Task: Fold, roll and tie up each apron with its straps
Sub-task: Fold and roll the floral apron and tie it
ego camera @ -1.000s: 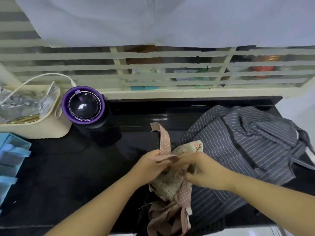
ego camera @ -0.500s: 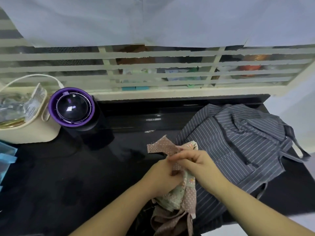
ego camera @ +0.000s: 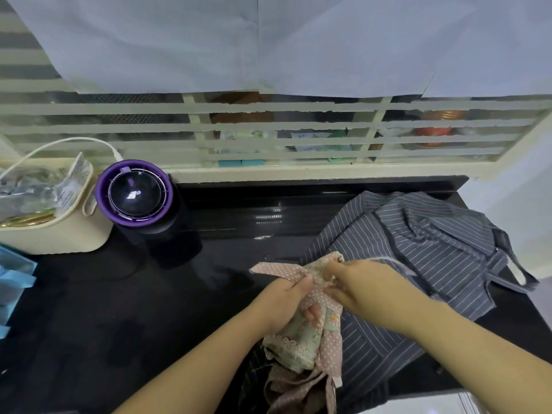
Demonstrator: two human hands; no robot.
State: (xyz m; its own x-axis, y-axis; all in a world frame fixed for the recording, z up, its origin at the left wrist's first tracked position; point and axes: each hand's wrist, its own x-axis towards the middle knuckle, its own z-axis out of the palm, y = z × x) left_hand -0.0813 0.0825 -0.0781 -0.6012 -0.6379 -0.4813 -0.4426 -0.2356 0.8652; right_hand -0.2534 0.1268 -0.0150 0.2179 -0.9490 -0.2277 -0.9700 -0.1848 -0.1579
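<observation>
A rolled floral apron (ego camera: 301, 339) with lace trim sits upright at the counter's front edge. My left hand (ego camera: 283, 300) grips the roll, thumb pressing the pink dotted strap (ego camera: 277, 270) against it. My right hand (ego camera: 355, 282) pinches the strap and fabric at the top of the roll. The strap's free end points left. More pink dotted fabric (ego camera: 295, 386) hangs below over the counter edge. A grey striped apron (ego camera: 418, 252) lies spread on the right, partly under my right forearm.
The black counter (ego camera: 119, 309) carries a purple-rimmed round appliance (ego camera: 134, 194) and a cream basket (ego camera: 50, 234) at the back left. Blue boxes (ego camera: 12, 282) sit at the left edge. A slatted window frame (ego camera: 268, 144) runs behind.
The strap end, standing upright a second ago, now lies down pointing left across the roll. Both hands have shifted a little right and stay on the roll.
</observation>
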